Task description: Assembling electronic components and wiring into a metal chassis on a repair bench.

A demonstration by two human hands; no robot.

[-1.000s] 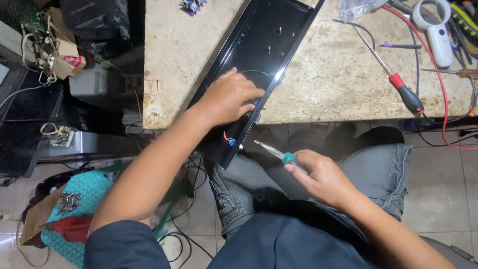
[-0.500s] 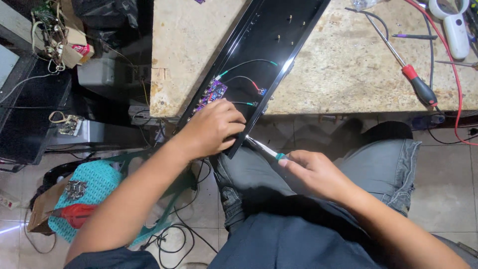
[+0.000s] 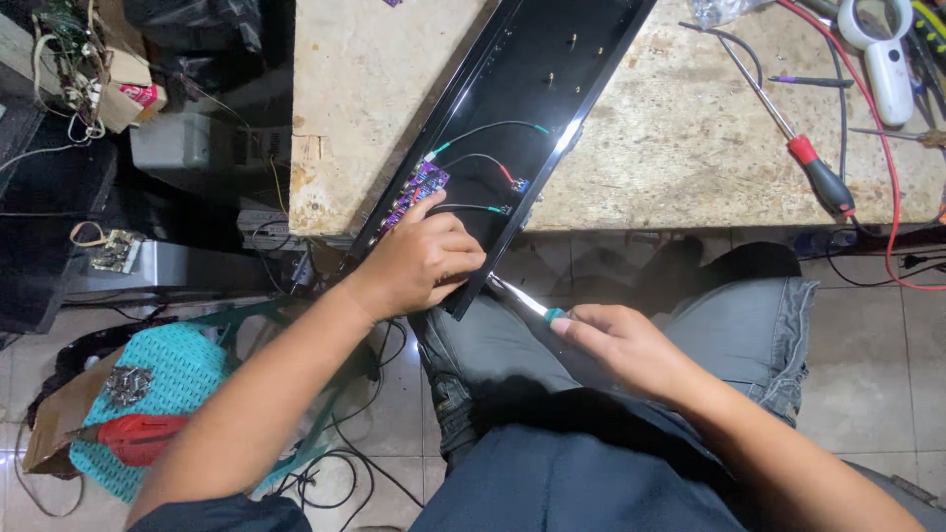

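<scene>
A long black metal chassis (image 3: 552, 89) lies slanted on the stone worktop (image 3: 374, 99), its near end hanging over the edge. Inside it sit a small purple circuit board (image 3: 419, 189) and thin wires with green and red ends (image 3: 488, 167). My left hand (image 3: 419, 261) rests on the chassis's near end, fingers curled, fingertips touching the purple board. My right hand (image 3: 616, 345) is over my lap and grips a small green-handled screwdriver (image 3: 527, 300) whose shaft points at the chassis's lower corner.
A red-and-black-handled screwdriver (image 3: 803, 158), a white handheld tool (image 3: 882, 49) and red cable (image 3: 857, 128) lie on the worktop's right side. On the floor at left are a teal cloth (image 3: 168, 379), a red tool (image 3: 133, 438), a cardboard box, electronics and cables.
My left hand slid back along the chassis towards its near end, uncovering the purple board and wires. My right hand with the small screwdriver rose a little closer to the chassis corner.
</scene>
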